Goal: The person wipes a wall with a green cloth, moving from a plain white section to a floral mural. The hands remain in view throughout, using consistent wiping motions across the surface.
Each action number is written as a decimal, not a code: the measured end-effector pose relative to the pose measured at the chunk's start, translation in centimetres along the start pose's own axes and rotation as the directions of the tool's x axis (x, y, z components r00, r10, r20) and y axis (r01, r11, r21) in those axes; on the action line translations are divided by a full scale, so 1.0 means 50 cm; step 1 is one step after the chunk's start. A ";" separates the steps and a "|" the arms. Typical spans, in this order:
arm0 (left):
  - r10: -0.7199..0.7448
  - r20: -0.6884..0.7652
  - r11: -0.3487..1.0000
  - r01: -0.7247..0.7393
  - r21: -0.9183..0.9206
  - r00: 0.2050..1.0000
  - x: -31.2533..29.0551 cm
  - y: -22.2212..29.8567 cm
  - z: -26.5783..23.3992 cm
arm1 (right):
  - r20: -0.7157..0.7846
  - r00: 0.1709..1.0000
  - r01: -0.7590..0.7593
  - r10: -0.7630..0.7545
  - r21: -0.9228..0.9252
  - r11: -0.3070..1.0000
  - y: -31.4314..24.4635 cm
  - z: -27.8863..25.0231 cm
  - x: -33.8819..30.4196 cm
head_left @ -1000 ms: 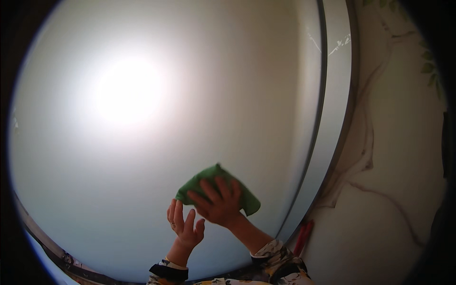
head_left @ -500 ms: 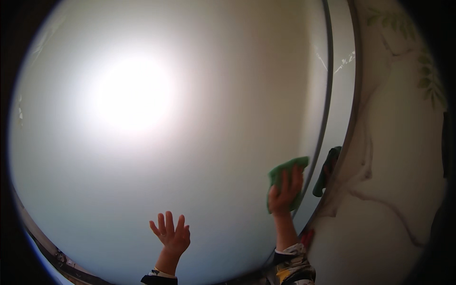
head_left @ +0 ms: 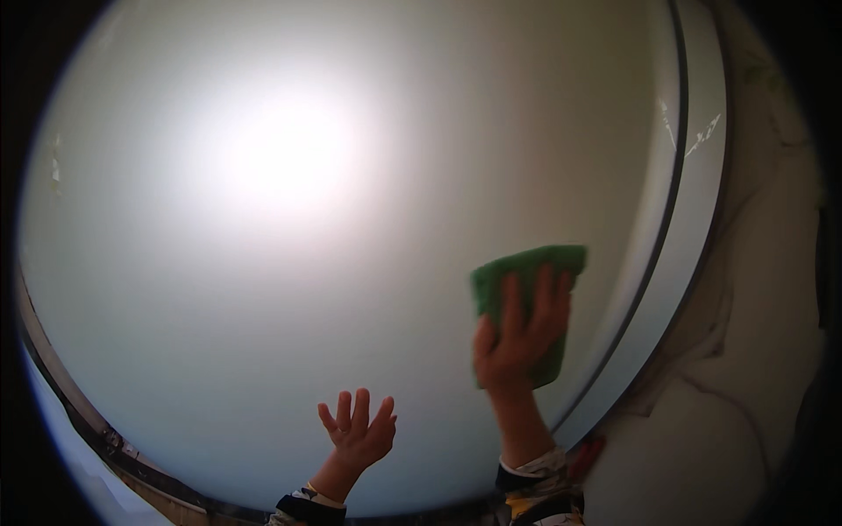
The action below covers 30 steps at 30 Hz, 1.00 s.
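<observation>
A green cloth [head_left: 545, 263] lies flat against a large, pale, frosted panel [head_left: 263, 333], left of its right-hand frame. My right hand [head_left: 519, 340] presses the cloth with fingers laid over it, and the cloth shows past the fingertips and along both sides. Lower and to the left, my left hand [head_left: 360, 432] is open and holds nothing. Its fingers are spread; whether the palm touches the panel I cannot tell.
A bright glare covers the panel's upper middle. Along the right runs a light frame strip [head_left: 697, 167] with a dark seam, then a marbled wall [head_left: 693, 438]. Something red [head_left: 589, 458] shows by my right sleeve. A dark rail [head_left: 167, 482] borders the panel's lower edge.
My right hand and the cloth have moved up and left, away from the right frame, and the cloth's reflection has left the strip. The view has swung left; my left hand stays spread.
</observation>
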<state>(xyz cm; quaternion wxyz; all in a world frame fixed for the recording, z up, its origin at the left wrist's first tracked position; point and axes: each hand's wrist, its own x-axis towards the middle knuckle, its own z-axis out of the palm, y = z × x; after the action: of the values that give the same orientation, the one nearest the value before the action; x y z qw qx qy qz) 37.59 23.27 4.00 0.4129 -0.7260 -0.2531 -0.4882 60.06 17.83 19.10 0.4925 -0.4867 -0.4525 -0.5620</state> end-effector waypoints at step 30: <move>-0.189 -0.177 0.980 0.175 -0.091 0.966 -0.118 -0.103 0.000 | 0.068 0.994 0.089 -0.090 0.008 0.996 -0.094 0.009 0.028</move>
<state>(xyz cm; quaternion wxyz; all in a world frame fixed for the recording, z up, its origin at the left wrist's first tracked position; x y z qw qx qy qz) 31.25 26.21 0.39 0.3606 -0.6663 -0.2608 -0.5983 55.40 18.63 20.40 0.4524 -0.4835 -0.4918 -0.5654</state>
